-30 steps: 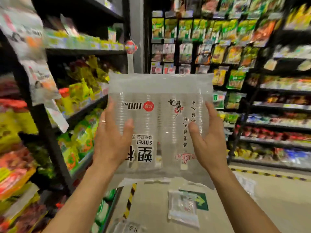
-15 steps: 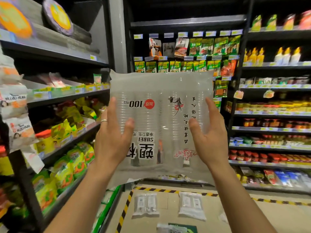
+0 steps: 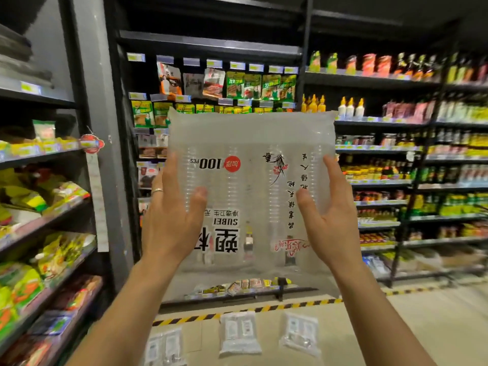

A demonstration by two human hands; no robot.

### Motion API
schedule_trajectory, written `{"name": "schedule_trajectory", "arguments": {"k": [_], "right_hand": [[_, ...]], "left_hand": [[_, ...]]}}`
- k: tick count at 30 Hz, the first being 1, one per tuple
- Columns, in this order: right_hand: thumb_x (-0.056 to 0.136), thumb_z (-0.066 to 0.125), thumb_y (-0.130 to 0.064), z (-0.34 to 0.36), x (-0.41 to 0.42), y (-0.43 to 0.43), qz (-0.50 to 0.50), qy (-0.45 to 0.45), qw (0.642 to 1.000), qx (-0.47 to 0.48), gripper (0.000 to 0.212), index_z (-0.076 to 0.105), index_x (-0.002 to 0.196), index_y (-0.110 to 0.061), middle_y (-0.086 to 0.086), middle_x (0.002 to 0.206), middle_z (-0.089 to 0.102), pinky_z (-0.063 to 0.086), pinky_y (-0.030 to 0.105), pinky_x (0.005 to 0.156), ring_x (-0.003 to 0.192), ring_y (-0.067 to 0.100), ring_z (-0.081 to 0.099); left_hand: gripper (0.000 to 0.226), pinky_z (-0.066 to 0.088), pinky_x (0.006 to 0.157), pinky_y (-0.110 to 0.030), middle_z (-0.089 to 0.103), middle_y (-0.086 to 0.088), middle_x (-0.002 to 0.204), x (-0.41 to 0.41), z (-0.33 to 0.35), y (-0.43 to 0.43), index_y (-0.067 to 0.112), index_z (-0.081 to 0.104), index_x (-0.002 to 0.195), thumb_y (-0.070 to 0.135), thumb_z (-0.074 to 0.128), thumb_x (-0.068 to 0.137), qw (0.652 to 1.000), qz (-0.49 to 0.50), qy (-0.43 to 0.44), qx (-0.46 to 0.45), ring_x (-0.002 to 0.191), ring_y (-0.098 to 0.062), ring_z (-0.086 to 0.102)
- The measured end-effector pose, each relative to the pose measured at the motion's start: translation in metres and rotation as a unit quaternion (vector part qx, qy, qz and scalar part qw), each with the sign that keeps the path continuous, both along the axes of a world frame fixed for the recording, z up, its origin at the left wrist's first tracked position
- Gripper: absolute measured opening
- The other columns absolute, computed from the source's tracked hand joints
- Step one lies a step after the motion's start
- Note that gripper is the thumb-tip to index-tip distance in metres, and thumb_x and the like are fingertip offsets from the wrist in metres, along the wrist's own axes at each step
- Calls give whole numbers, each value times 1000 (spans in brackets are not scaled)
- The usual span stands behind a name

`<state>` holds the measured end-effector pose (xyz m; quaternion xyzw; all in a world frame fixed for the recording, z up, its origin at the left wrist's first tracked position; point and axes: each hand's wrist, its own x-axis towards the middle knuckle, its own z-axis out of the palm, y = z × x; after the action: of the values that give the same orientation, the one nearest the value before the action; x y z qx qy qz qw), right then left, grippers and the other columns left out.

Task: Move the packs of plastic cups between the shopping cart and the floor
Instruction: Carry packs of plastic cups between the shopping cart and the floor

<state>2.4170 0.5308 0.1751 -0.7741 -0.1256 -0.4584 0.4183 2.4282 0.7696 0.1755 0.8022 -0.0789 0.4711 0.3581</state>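
I hold a clear pack of plastic cups [image 3: 250, 186] up at chest height in front of me, its print upside down. My left hand [image 3: 171, 220] grips its left side, thumb on the near face and fingers behind. My right hand [image 3: 330, 220] grips the right side the same way. Three more packs of cups lie flat on the floor below: one at the left [image 3: 165, 348], one in the middle [image 3: 239, 332], one at the right [image 3: 301, 332]. No shopping cart is in view.
Stocked shelves [image 3: 47, 202] line the aisle on my left, and more shelving [image 3: 396, 154] runs across ahead and to the right. A yellow and black striped tape [image 3: 237, 311] crosses the beige floor in front of the far shelf.
The view has tilted upward and swung, so the shelves ahead now fill more of the frame and the floor packs sit lower. Both hands keep the same grip on the raised pack.
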Motion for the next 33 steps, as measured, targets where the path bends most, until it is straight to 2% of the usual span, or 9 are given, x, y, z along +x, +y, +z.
{"name": "schedule_trajectory", "arguments": {"k": [3, 8, 11, 14, 16, 20, 24, 29, 33], "right_hand": [[95, 57, -37, -1, -12, -16, -66, -8, 998, -5, 64, 23, 151, -39, -23, 143, 28, 17, -6, 88, 120, -29, 17], [96, 55, -38, -2, -47, -25, -157, -2, 988, 4, 64, 22, 151, -40, -18, 152, 26, 17, 5, 96, 131, -13, 21], [96, 56, -38, -4, -76, -28, -215, -8, 977, 3, 64, 23, 151, -39, -20, 149, 27, 15, 2, 95, 129, -17, 21], [92, 54, -40, -11, -115, -37, -293, -20, 956, -3, 65, 27, 151, -34, -22, 141, 29, 12, -7, 94, 122, -29, 17], [90, 54, -41, -17, -149, -44, -343, -13, 939, 0, 66, 28, 150, -32, -22, 141, 29, 12, -5, 97, 124, -26, 18], [89, 54, -41, -27, -233, -59, -444, -3, 896, 5, 66, 31, 150, -28, -20, 143, 30, 14, 1, 104, 133, -6, 26], [90, 53, -41, -35, -327, -68, -538, 11, 843, 1, 66, 30, 150, -27, -19, 145, 29, 13, 1, 105, 134, -6, 24], [91, 51, -44, -41, -446, -68, -623, 22, 782, 22, 66, 26, 151, -33, -20, 145, 28, 23, 25, 110, 138, 0, 24], [96, 56, -38, -40, -549, -69, -674, 19, 737, 39, 62, 25, 149, -39, -13, 151, 29, 24, 25, 102, 129, -8, 23]], "left_hand": [[70, 41, 93, -50, 29, -1, 158, 12, 1, -18, 39, 6, 154, 50, 38, 92, 998, -55, -6, 9, 135, -28, 38], [72, 41, 91, -49, 29, -2, 158, 24, 2, -38, 35, 6, 154, 51, 37, 92, 989, -147, -3, 22, 135, -31, 39], [72, 41, 95, -49, 25, 3, 160, 22, 2, -54, 34, 6, 155, 48, 38, 92, 977, -212, -17, 25, 140, -24, 33], [72, 40, 96, -47, 24, 4, 160, 12, -1, -80, 33, 7, 156, 46, 39, 92, 958, -285, -23, 33, 140, -21, 30], [72, 41, 96, -46, 26, 1, 159, -1, -5, -102, 32, 8, 156, 46, 39, 92, 942, -334, -17, 35, 139, -22, 33], [74, 42, 91, -44, 28, -2, 157, -51, -19, -155, 33, 7, 156, 49, 38, 90, 901, -432, 1, 27, 133, -20, 34], [76, 42, 91, -44, 31, -5, 156, -119, -29, -206, 31, 7, 156, 48, 39, 90, 851, -524, 8, 31, 133, -24, 37], [74, 43, 91, -45, 32, -3, 155, -223, -35, -258, 34, 6, 155, 51, 38, 91, 798, -602, 8, 37, 132, -24, 38], [70, 44, 91, -47, 30, -6, 156, -321, -32, -295, 36, 6, 152, 52, 38, 92, 750, -660, -2, 45, 132, -31, 42]]}}
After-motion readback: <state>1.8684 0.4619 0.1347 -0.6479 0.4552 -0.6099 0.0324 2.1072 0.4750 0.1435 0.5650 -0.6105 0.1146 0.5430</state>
